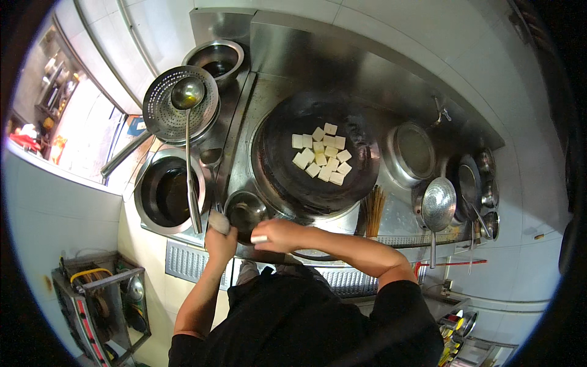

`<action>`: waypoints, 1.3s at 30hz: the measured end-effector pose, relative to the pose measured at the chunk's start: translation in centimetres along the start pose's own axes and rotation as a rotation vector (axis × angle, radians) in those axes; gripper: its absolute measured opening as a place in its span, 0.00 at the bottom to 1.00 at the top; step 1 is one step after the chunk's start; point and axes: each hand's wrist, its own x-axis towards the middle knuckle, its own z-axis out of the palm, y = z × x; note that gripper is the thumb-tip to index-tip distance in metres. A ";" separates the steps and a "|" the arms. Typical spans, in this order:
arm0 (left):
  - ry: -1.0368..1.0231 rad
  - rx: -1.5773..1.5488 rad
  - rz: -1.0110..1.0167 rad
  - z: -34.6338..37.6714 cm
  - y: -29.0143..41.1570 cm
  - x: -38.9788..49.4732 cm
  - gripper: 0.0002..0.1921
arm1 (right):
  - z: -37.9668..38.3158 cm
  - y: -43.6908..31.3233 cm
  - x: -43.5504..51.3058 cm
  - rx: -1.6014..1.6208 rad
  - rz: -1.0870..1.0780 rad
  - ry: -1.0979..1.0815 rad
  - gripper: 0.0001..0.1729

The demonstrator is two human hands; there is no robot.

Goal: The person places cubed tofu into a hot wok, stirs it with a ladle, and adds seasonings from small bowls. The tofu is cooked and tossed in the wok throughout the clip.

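My left hand [221,243] is closed on a pale cloth [219,222], at the lower end of the handle of a small metal ladle [211,157]; whether the fingers grip the handle too is hidden. To its right, my right hand [279,235] holds a small white piece [259,239] at the near edge of a metal bowl [246,212]. Beyond the hands sits a dark wok [293,110] on the stove. Several white blocks that look like tofu [321,159] lie in the middle of the wok, in a loose cluster.
Left stand a pot of dark liquid [170,190], a perforated strainer [158,108] with a long-handled ladle [188,94] across it, and another bowl [215,57]. Right are a bamboo brush [374,211], a round pan [415,150], a hammered ladle [439,204] and a faucet [441,111].
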 end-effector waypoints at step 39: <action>-1.666 0.059 -0.373 11.6 2.5 -11.3 0.26 | 57.3 -19.4 -9.6 1.080 1.744 2.924 0.14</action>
